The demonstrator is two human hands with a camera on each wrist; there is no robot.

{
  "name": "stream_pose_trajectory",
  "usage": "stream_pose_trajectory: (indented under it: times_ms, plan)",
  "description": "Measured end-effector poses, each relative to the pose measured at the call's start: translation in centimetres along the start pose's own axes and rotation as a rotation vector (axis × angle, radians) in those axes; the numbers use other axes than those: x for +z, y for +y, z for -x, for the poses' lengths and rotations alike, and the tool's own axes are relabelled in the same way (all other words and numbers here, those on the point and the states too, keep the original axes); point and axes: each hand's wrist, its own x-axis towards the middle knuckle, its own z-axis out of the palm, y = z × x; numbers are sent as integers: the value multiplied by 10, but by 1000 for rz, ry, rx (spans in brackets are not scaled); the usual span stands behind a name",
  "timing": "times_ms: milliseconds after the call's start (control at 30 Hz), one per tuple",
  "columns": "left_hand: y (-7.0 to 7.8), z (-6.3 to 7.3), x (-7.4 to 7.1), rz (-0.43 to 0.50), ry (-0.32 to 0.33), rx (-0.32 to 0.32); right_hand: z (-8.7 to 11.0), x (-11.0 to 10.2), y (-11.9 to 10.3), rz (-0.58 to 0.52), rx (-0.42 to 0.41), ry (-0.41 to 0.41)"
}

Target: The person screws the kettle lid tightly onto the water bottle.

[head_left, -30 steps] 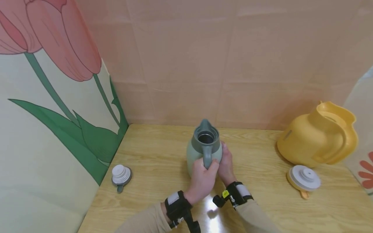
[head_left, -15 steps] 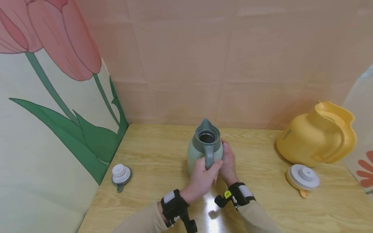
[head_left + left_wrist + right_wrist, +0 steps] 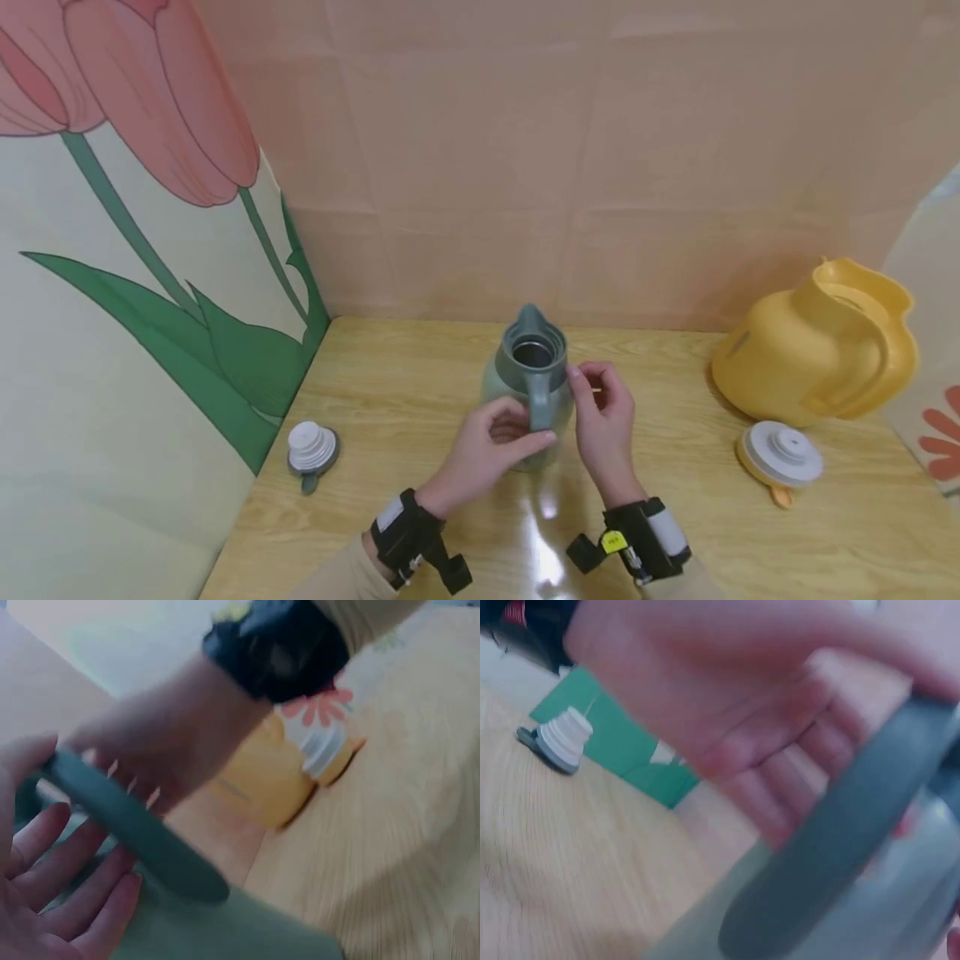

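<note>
A pale green thermos jug stands upright on the table, its grey spout pointing away and its mouth uncovered. Its grey handle faces me. My left hand is loosely spread at the handle's left; in the left wrist view its fingers reach behind the handle against the body without gripping. At the jug's right shoulder is my right hand, fingers loosely bent, thumb tip close to the collar, nothing held. The right wrist view is blurred and shows the handle across the left hand's fingers.
A grey-and-white stopper lid lies on the left of the wooden table. To the right stand a larger yellow jug and, before it, a white-and-yellow lid. A pink backdrop closes off the rear.
Both hands have loosened from the jug: the left hand slid off the handle and opened toward the left, the right hand drew away from the body to the right. The jug stays put.
</note>
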Motion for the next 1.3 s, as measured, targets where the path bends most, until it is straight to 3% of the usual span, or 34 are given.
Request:
stream_pose_trajectory:
  times_ms: [100,200,367,467,600,700,800,900,1167,1300]
  plan:
    - [-3,8,-19,-85,49,-20,6,-1,-17,-13,10,-57]
    - [-5,19,-40,-154,139,-45,14,-1,-29,-11,33,-131]
    - [-5,43,-80,-193,358,-96,28,4,-35,-94,71,-325]
    - [-5,59,-104,-265,527,-83,35,12,-34,-160,89,-418]
    - [-8,81,-131,-355,769,-52,41,22,-31,-178,125,-430]
    - [-14,97,-143,-407,872,-92,42,28,-29,-213,129,-401]
    - [-21,110,-150,-517,908,-146,43,32,-27,-271,98,-401]
    - [-28,114,-158,-638,900,-193,43,32,-26,-304,70,-404]
    - [-54,119,-182,-850,694,-448,44,32,-24,-317,53,-401]
    - [-69,124,-189,-828,663,-468,45,32,-24,-327,56,-410]
